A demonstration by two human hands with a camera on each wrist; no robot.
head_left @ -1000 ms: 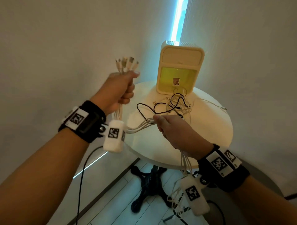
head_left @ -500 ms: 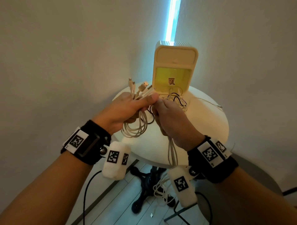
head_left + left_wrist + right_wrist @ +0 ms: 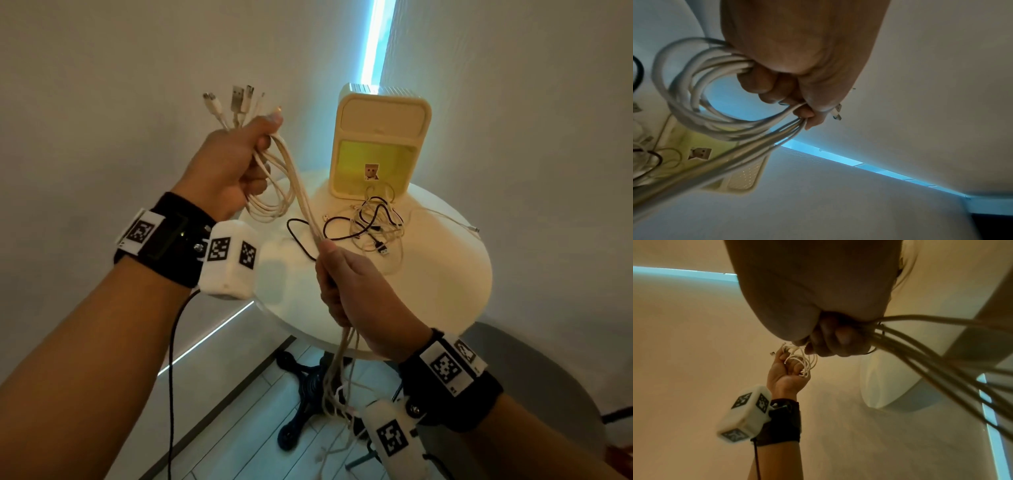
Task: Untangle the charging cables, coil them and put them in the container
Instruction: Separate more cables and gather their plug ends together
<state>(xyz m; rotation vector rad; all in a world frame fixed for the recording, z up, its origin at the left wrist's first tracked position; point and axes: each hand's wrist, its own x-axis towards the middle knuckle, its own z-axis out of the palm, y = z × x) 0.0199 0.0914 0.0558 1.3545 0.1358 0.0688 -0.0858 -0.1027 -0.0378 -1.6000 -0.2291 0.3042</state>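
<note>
L hand (image 3: 226, 164) is raised at upper left, fingers curled tight round a bunch of white cables (image 3: 301, 202); one coil loop hangs below the fist and the plug ends (image 3: 236, 102) fan out above it. The same fist and loop show close up in the left wrist view (image 3: 797, 65), w/ a USB plug poking out past the thumb side. From the L hand the bunch runs down-right, taut, to the R hand (image 3: 352, 287), which grips the strands nearer the camera, fingers wrapped round them. Loose tails drop below the R hand toward the floor (image 3: 239, 428), past the table's black base (image 3: 308, 387).

On the round white table (image 3: 445, 291), at centre-far: a tangle of remaining cables (image 3: 373, 222), black & white mixed, lying just in front of the cream container (image 3: 380, 144), some strands touching its front. The container stands upright at the table's far edge, yellow front panel w/ a small sticker. One thin white cable (image 3: 448, 219) trails off right across the tabletop.
</note>
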